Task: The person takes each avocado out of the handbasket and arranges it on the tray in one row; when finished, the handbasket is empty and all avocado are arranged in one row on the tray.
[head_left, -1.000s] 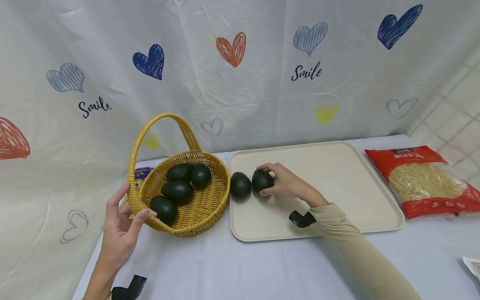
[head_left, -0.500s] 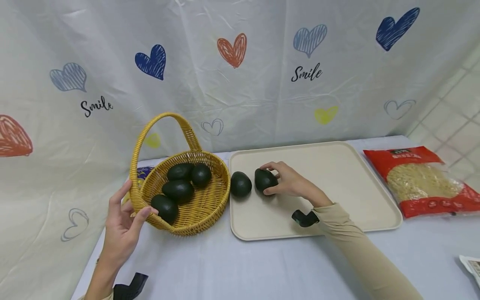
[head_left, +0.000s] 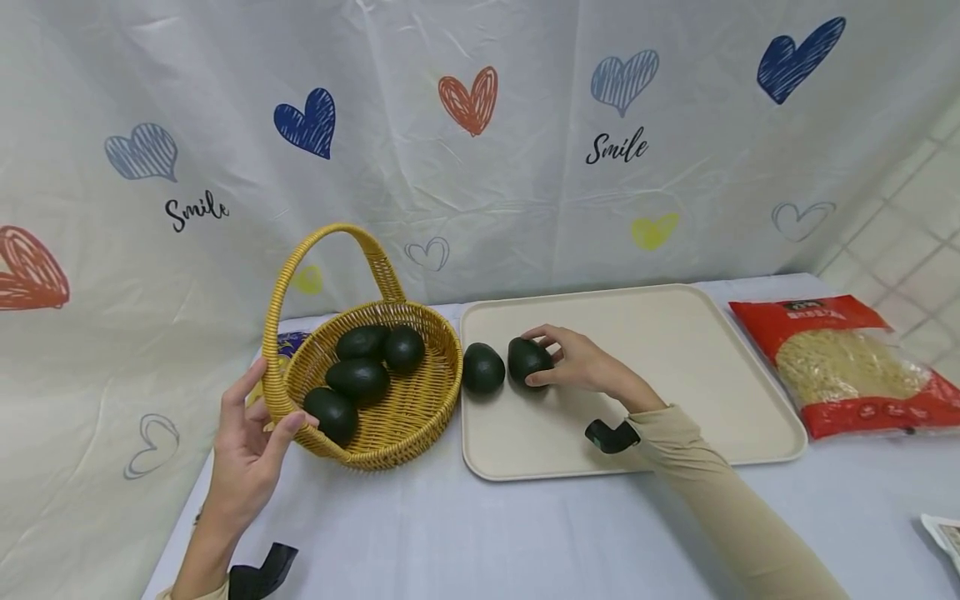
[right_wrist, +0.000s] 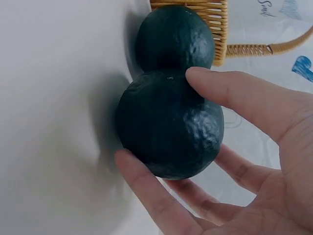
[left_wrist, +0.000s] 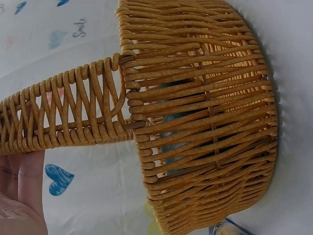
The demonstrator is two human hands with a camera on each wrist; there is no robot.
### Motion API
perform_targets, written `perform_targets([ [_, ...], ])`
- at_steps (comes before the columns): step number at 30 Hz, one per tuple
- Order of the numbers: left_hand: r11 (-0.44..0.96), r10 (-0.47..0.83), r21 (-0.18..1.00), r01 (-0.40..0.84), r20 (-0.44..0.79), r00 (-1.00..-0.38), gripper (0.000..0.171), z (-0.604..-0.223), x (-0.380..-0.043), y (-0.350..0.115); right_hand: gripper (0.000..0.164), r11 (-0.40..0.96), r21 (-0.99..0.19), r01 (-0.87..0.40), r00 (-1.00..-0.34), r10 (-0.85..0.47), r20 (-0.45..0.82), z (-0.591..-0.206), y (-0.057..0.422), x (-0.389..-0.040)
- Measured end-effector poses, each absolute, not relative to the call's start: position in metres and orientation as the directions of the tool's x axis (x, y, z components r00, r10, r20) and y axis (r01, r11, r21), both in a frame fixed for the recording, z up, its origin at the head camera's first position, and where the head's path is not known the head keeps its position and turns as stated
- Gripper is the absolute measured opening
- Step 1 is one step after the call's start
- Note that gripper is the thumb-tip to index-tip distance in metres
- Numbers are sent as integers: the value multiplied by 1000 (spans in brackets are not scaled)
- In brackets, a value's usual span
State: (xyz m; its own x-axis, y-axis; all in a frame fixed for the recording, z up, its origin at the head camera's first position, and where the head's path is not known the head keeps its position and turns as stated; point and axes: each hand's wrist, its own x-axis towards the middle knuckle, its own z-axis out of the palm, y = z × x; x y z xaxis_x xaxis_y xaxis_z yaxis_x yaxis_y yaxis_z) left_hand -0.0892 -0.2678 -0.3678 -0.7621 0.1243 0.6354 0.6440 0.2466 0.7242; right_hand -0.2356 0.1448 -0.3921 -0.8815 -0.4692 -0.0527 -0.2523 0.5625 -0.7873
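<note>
My left hand [head_left: 251, 450] grips the yellow wicker basket [head_left: 408, 429] at the lower left of its arched handle, the thumb near the rim. Several dark green avocados [head_left: 357, 381] lie inside the basket toward its left and back. Over the tray's left part, my right hand [head_left: 583, 363] holds one avocado [right_wrist: 168, 125] between thumb and fingers. A second avocado [head_left: 483, 369] rests on the beige tray [head_left: 660, 333] just left of the held one, close to the basket. In the left wrist view, the woven side and handle base fill most of the picture.
A red bag of pasta [head_left: 847, 367] lies right of the tray. Behind the basket, a blue and yellow package [head_left: 288, 343] shows partly. A white packet [head_left: 943, 533] sits at the right edge. A curtain printed with hearts [head_left: 525, 208] hangs behind the table.
My right hand has shifted slightly right with its avocado, widening the gap to the other avocado on the tray. My left hand keeps its hold on the basket handle.
</note>
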Motion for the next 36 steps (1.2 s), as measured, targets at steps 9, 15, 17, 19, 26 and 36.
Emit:
perform_targets([
  [9,253,117,728,637,630,-768,73,-369,-89,-267,65,525,-832,-180,-890,-447,-90,-396,143,-236],
  [15,235,121,733,639,630,-767,73,-369,-89,-265,68,542,-816,-200,-887,-454,-84,-394,145,-236],
  [17,237,120,733,637,629,-768,73,-369,-89,-265,69,547,-809,-215,-885,-459,-75,-393,146,-236],
  [19,251,117,732,634,627,-770,73,-370,-89,-265,70,548,-806,-226,-883,-464,-68,-392,147,-236],
  [26,239,123,729,641,633,-765,74,-371,-90,-265,69,546,-799,-254,-875,-481,-51,-391,150,-233],
  [36,244,130,726,643,632,-764,74,-369,-90,-267,65,602,-728,-328,-882,-471,8,-369,147,-234],
])
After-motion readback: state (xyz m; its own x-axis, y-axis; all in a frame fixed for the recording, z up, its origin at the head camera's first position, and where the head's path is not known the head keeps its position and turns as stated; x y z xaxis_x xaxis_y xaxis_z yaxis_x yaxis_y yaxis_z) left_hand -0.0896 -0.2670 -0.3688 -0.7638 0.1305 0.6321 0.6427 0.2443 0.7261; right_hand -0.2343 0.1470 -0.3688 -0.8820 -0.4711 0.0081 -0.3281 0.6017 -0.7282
